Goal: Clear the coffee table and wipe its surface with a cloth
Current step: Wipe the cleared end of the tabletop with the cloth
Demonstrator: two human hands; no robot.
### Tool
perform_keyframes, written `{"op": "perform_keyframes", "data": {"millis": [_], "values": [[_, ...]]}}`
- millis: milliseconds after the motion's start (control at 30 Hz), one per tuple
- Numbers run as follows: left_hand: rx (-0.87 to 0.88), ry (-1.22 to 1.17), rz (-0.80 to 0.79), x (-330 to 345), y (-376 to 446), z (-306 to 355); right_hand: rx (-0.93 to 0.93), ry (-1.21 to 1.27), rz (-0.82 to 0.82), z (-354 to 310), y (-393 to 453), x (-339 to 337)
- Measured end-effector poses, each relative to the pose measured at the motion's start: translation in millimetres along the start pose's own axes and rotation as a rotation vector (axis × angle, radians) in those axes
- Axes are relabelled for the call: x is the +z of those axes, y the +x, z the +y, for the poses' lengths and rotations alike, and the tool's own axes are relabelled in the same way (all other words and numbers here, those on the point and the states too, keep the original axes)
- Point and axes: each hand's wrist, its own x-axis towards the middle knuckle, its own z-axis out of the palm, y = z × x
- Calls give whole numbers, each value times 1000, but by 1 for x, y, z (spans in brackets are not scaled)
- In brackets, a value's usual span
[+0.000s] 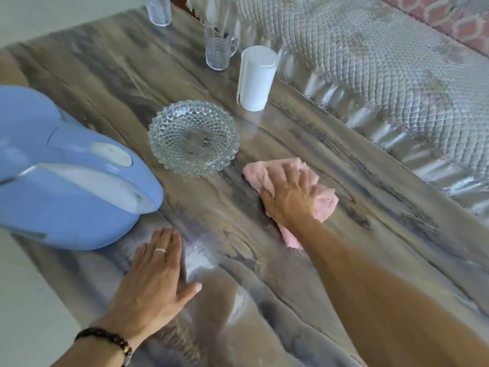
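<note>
Cloth (321, 200) first: pink, fluffy, bunched under my right hand (288, 197), lying on the coffee table (304, 133) just right of the cut-glass dish (194, 137) and apart from it. Right fingers are spread and a bit curled over the cloth, pressing it flat to the top — more a press than a clench. Left hand (156, 276) lies flat on the near part of the table, fingers straight, holding nothing, beside the blue plastic jug (71, 181).

Handling, as I judge it: the cloth is soft, light and limp, so it will fold and slip under the palm on this glossy top. Best held with the whole palm on its middle and the fingers hooking the far edge. No pinch needed.

Clearing looks unfinished while wiping goes on. Dish, jug, white roll (255, 80), handled glass (218, 50) and a second glass (159, 9) at the far edge all stand on the table.

- Dish: heavy-looking, brittle, knobbly rim — I'd take it by opposite rims with two hands.
- Glasses: fragile, smooth; grip round the body or use the handle.
- Roll: light, easy to topple.
- Jug: bulky; I cannot tell whether it is full.

Risk: a wide stroke could knock the dish.
</note>
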Motion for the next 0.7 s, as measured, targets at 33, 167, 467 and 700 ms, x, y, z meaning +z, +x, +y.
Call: {"op": "perform_keyframes", "data": {"millis": [33,167,467,700], "values": [[2,-11,13,0,-1,-2,31,1,16,-29,-2,4],[-23,-39,-13,-1,-4,-2,-461,-37,-66,-69,-76,32],[-34,10,16,1,-4,1,299,4,77,-3,-85,9],[-24,-96,-185,-3,-11,41,-48,-21,11,73,-158,34]]}}
